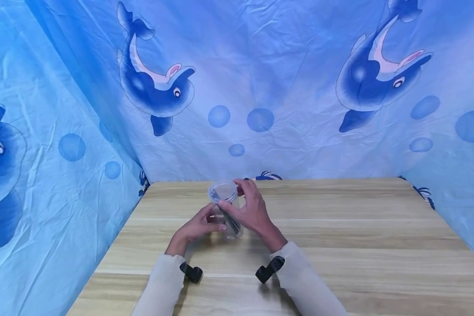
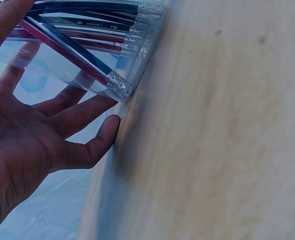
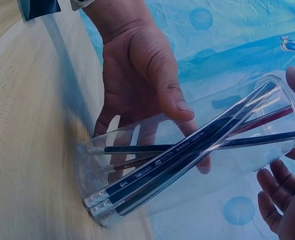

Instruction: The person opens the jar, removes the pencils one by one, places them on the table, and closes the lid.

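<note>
A clear plastic jar [image 1: 222, 193] with a round rim stands near the back of the table. Several dark and red pencils [image 3: 157, 170] lean inside it, their metal-banded ends at the bottom; "HB" can be read on one. My left hand [image 1: 196, 226] holds the jar low on its side, thumb in front and fingers behind the wall. From above, my right hand [image 1: 253, 208] grips the rim, thumb on the near side and fingers on the far right. In the left wrist view the jar's base, with the pencils [image 2: 82, 45] showing through, meets the tabletop.
The wood-grain table [image 1: 351, 245] reaches its back edge just behind the jar. Blue cloth [image 1: 237, 79] printed with dolphins hangs behind and at both sides. Dark straps with small black devices [image 1: 266, 271] sit on both wrists.
</note>
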Demonstrator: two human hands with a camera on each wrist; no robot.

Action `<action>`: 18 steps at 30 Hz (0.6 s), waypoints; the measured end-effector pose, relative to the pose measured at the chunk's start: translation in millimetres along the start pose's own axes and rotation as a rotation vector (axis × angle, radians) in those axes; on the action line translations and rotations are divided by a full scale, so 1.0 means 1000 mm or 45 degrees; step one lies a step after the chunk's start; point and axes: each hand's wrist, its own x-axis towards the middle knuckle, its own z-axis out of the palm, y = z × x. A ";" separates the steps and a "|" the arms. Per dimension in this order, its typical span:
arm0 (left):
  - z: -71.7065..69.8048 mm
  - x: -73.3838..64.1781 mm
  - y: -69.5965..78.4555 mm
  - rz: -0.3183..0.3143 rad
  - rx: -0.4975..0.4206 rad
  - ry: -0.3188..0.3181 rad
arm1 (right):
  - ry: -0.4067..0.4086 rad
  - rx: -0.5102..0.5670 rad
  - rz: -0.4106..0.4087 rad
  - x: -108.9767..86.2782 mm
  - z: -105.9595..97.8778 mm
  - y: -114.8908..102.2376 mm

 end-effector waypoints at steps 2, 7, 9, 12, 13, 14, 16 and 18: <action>0.000 0.000 0.000 -0.001 -0.008 0.000 | 0.005 0.004 -0.005 0.000 0.000 0.000; 0.000 0.000 0.000 -0.005 0.001 0.003 | 0.029 0.011 -0.006 -0.001 0.001 0.000; 0.000 -0.001 0.000 -0.006 0.007 0.006 | 0.038 0.010 -0.012 -0.001 0.001 0.000; 0.000 -0.001 0.001 -0.005 0.002 0.009 | 0.060 0.004 -0.029 -0.001 0.001 0.001; 0.000 -0.001 0.001 -0.003 -0.001 0.010 | 0.070 0.004 -0.033 -0.001 0.001 0.001; 0.000 -0.001 0.001 -0.001 -0.005 0.010 | 0.082 0.006 -0.038 0.000 0.001 0.001; 0.000 -0.001 0.001 -0.003 -0.004 0.014 | 0.107 0.014 -0.046 0.000 0.000 0.001; -0.001 -0.001 0.000 -0.004 -0.001 0.024 | 0.130 0.032 -0.050 0.000 -0.001 0.000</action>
